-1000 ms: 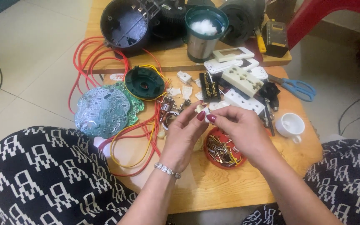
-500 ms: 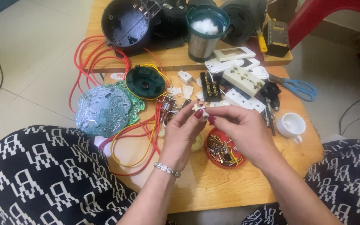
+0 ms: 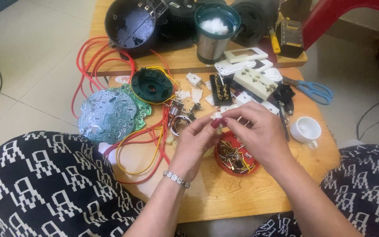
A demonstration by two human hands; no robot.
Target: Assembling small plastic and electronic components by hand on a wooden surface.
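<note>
Little has shifted since the earlier frames: both hands stay raised together over the desk (image 3: 242,197), fingertips slightly re-set on the same small part.

Left hand (image 3: 194,145) and right hand (image 3: 259,131) meet fingertip to fingertip, pinching a small white plastic piece (image 3: 219,116) between them; its exact shape is too small to tell. It sits held above the wood, not resting on it.

Just below the hands: a shallow red dish (image 3: 235,159) of thin brass pins and screws, partly covered by the right hand.

Left of the hands: round green-tinted circuit board (image 3: 106,115), loops of red and yellow wire (image 3: 141,145), a dark green plastic ring housing (image 3: 151,84).

Beyond: cream socket block (image 3: 256,82), a steel cup with a teal rim (image 3: 213,33). Right: blue-handled scissors (image 3: 314,91), small white cup (image 3: 305,130).
</note>
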